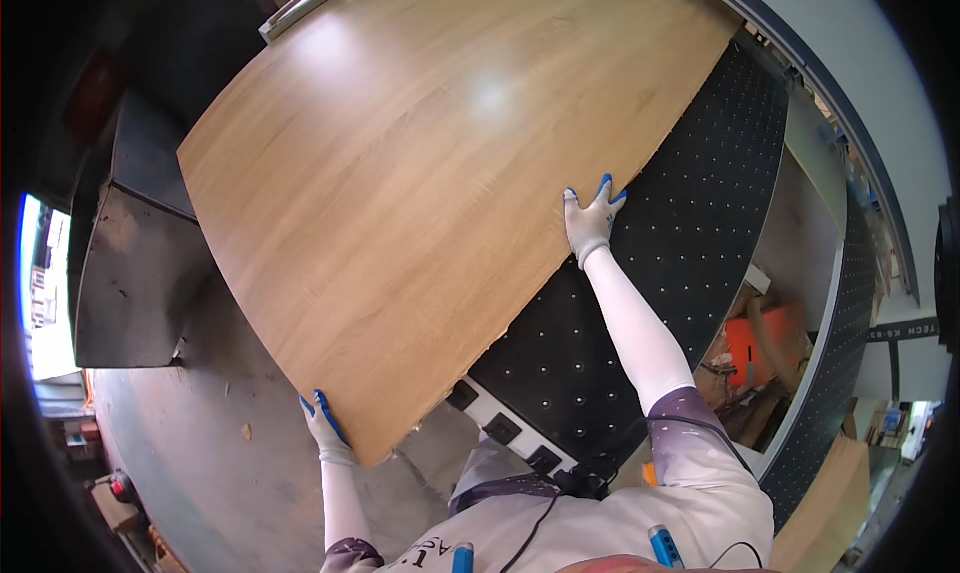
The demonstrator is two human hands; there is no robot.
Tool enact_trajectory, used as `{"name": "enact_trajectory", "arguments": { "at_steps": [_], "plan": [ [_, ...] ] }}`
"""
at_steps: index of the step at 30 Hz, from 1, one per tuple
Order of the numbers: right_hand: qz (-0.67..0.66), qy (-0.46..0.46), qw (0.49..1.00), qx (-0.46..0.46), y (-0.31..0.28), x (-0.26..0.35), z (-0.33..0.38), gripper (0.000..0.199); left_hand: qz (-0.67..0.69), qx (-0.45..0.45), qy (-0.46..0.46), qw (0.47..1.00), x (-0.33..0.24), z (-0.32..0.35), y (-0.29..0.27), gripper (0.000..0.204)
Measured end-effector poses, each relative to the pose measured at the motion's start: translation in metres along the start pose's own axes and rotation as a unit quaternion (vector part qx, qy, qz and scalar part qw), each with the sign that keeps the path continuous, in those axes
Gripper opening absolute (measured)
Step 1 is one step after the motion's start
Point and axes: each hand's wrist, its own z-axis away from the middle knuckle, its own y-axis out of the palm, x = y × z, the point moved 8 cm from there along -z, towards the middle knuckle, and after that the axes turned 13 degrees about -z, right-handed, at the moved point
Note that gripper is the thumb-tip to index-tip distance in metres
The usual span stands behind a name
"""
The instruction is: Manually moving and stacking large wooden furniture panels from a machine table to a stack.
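A large wood-grain board (430, 183) with a ragged near-right edge lies across a black table dotted with small metal studs (560, 358). Its near left corner juts past the table over the floor. There my left hand (325, 431), in a white glove with blue fingertips, grips the board's left edge; part of its fingers is hidden. My right hand (591, 223), gloved the same way, rests on the board by its right edge with fingers spread.
Black sockets sit in a pale strip (503, 431) along the table's near edge. A dark metal cabinet (140, 273) stands left of the board. A grey machine beam (850, 103) arches on the right. Beyond the table, an orange object (765, 345) lies among wood scraps.
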Motion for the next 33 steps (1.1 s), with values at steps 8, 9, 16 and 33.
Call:
{"name": "enact_trajectory", "arguments": {
  "at_steps": [8, 9, 16, 33],
  "plan": [
    [0.032, 0.006, 0.999, -0.011, 0.009, 0.001, 0.001, 0.092, -0.062, -0.035, 0.048, 0.996, 0.003, -0.008, -0.011, 0.055],
    [0.038, 0.013, 0.999, -0.02, 0.008, 0.0, 0.002, 0.093, -0.081, -0.038, 0.061, 0.994, 0.002, -0.007, -0.01, 0.059],
    [-0.061, 0.0, 0.998, -0.035, 0.005, -0.02, 0.021, 0.086, -0.045, -0.016, 0.114, 0.992, 0.002, 0.019, -0.006, 0.063],
    [-0.101, -0.055, 0.993, -0.042, 0.007, -0.01, 0.028, 0.068, -0.009, 0.018, 0.059, 0.998, 0.01, -0.026, -0.017, 0.051]
  ]
}}
